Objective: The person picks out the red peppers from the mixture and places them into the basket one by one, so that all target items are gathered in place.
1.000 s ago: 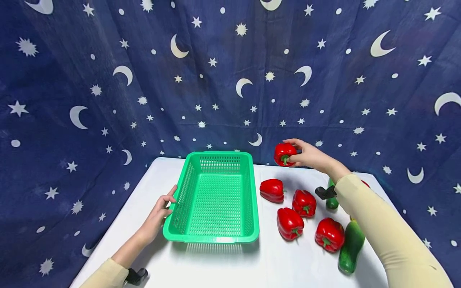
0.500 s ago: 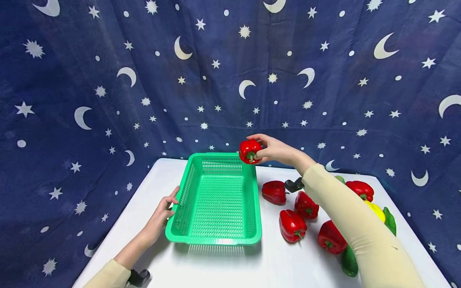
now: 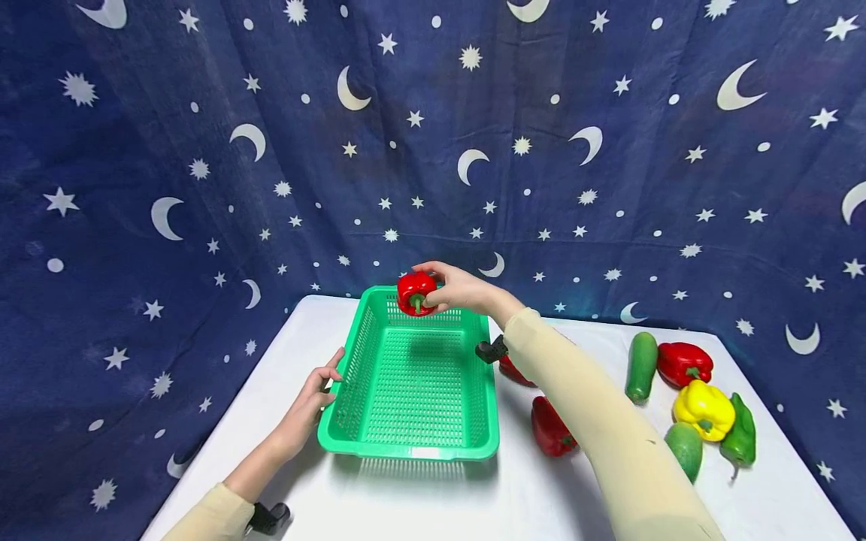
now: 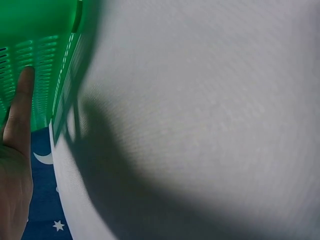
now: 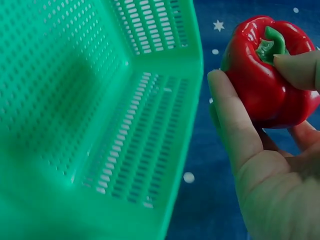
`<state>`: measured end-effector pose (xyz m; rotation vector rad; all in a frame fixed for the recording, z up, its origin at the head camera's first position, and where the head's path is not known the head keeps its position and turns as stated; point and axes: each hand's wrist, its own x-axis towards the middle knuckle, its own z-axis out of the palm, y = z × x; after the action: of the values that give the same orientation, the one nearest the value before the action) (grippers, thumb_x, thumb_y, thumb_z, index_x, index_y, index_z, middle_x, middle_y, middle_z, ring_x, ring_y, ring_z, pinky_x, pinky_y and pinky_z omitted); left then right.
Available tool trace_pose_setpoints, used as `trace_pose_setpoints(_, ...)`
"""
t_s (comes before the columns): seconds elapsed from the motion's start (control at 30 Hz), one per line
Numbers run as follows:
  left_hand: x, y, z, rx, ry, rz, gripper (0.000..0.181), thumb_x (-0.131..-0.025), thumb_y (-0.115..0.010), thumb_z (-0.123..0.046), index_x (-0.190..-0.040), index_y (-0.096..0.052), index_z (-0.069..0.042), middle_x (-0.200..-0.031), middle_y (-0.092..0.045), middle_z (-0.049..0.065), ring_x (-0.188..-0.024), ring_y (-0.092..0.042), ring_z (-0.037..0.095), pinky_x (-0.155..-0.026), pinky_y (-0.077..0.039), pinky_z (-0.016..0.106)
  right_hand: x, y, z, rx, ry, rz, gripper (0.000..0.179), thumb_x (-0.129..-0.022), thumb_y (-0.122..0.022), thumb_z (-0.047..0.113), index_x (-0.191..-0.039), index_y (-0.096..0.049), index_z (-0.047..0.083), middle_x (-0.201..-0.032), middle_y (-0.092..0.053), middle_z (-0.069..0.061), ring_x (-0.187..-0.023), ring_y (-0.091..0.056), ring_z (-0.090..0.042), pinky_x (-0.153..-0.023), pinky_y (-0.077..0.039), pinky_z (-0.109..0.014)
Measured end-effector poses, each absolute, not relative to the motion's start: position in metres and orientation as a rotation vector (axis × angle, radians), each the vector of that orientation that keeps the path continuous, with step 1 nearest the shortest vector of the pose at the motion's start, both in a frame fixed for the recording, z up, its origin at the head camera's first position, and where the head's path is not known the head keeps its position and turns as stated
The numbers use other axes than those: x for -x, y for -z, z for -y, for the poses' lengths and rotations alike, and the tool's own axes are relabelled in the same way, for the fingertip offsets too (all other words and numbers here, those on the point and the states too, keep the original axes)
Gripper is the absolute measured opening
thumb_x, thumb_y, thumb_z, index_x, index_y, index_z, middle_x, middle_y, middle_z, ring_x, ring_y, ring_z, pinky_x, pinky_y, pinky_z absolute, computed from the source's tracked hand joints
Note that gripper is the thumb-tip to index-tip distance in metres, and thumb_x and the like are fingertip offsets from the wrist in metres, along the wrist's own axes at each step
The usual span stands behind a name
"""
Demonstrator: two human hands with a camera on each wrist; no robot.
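Observation:
My right hand (image 3: 463, 291) holds a red bell pepper (image 3: 416, 294) above the back part of a green plastic basket (image 3: 492, 391). In the right wrist view, the thumb lies by the stem of the red bell pepper (image 5: 260, 90) and the fingers support its side and underside. The basket's perforated wall (image 5: 145, 150) is beside the hand there, apart from the pepper. My left hand (image 3: 304, 409) touches the basket's left rim. In the left wrist view, one straight finger (image 4: 21, 107) lies against the perforated outer wall. Inside, the basket holds nothing visible.
More red peppers (image 3: 551, 427) lie right of the basket, partly hidden by my right sleeve (image 3: 602, 421). Farther right are a cucumber (image 3: 641, 368), another red pepper (image 3: 685, 364), a yellow pepper (image 3: 704, 409), a green pepper (image 3: 740, 432) and a partly hidden green vegetable (image 3: 685, 448).
My right hand has carried the red bell pepper leftward, from beyond the basket's right side to over its back part. The left hand stays at the rim. The right-side vegetables have come into view.

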<state>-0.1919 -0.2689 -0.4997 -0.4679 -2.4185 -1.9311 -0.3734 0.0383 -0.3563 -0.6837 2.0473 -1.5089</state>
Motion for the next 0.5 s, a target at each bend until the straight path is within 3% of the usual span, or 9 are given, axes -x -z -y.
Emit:
trace_pose_setpoints(0.23, 0.195, 0.499, 0.269, 0.450, 1.948, 2.404, 0.028, -0.094, -0.035, -0.003, -0.122, -0.038, -0.001, -0.171, -0.011, 0.006, -0.155, 0.002, 0.039, -0.105, -0.029, 0.061, 0.377, 0.374, -0.010, 0.651, 1.482, -2.048, 0.075, -0.085, -0.062, -0.007, -0.154, -0.041, 0.016, -0.134, -0.049, -0.017, -0.114, -0.060, -0.034, -0.087, -0.056, -0.046)
trace_pose_setpoints(0.5, 0.194, 0.499, 0.269, 0.447, 1.963, 2.413, 0.028, -0.094, -0.035, -0.003, -0.122, -0.039, -0.001, -0.172, -0.010, 0.006, -0.155, 0.002, 0.038, -0.105, -0.029, 0.058, 0.375, 0.398, 0.008, 0.606, 1.460, -2.039, 0.079, -0.083, -0.059, -0.009, -0.156, -0.034, 0.007, -0.133, -0.050, -0.020, -0.111, -0.059, -0.033, -0.093, -0.052, -0.053)
